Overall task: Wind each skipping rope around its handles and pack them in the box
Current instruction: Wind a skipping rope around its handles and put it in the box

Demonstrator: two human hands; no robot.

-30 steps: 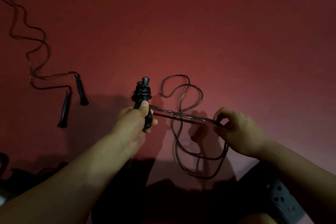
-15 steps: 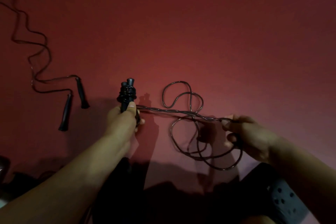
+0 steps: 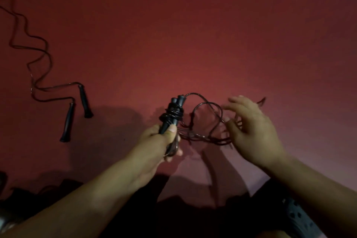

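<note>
My left hand (image 3: 161,142) grips the lower ends of two black handles (image 3: 174,114) held together upright, with several turns of dark rope wound round their upper part. The loose rest of this skipping rope (image 3: 204,120) hangs in loops to the right of the handles, just above the red floor (image 3: 193,35). My right hand (image 3: 255,133) is blurred; its loosely curled fingers hold strands of that loose rope, and a bit of rope shows beyond its far side. A second skipping rope (image 3: 38,63) lies unwound at the left, its two black handles (image 3: 67,121) side by side. No box is in view.
Dark, unclear objects (image 3: 19,199) sit in shadow at the bottom left. A dark perforated shoe (image 3: 301,218) shows at the bottom right. My arms' shadows fall on the floor in front of me.
My right hand has swung up and in toward the handles, carrying the rope, which was stretched taut before and now hangs in slack loops. My left hand still grips the handles.
</note>
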